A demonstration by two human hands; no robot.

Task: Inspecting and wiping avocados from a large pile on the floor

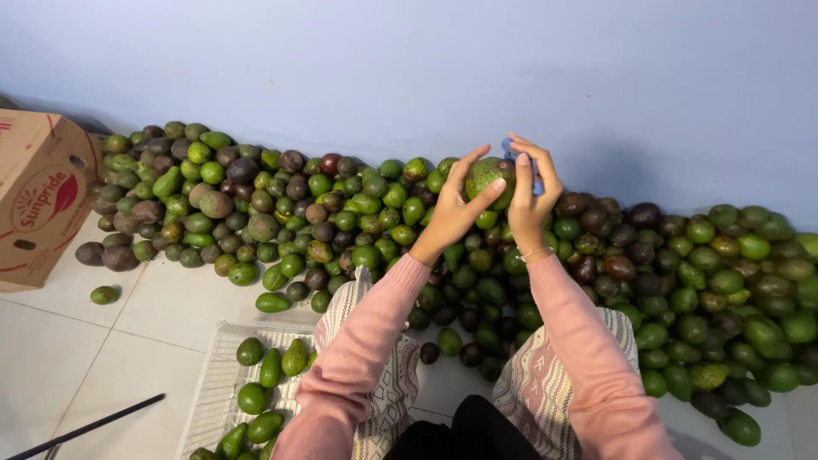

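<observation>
Fingers (474, 198) of the left hand (452, 213) wrapped around a round, pebbly-skinned green avocado (487, 176), thumb stretched across its lower front, holding it up in the upper middle of the frame. Against the fruit's right side, the right hand (530, 200) pressed with its fingers curled and pinched on a small blue object (509, 150) at the avocado's top; what that object was could not be told. A thin bracelet (533, 252) circled the right wrist, and soft pink knitted sleeves (375, 332) covered both forearms.

Directly beneath and behind the held fruit, a long heap of loose avocados (341, 213) ran across the frame from upper left to lower right, some glossy and bright green, others dull, dark purple-brown; shapes ranged from round to pear-like. The heap lay on a floor of smooth pale tiles (77, 341) against a plain pale blue wall (409, 68).

At lower left, a white plastic crate with a grid-patterned wall (209, 383) held a few smooth elongated green avocados. A brown corrugated cardboard box (38, 196) stood at the far left edge, touching the heap. A thin dark rod (85, 426) lay aslant on the tiles in the lower left corner. Patterned woven fabric (545, 375) covered the person's knees at the bottom.
</observation>
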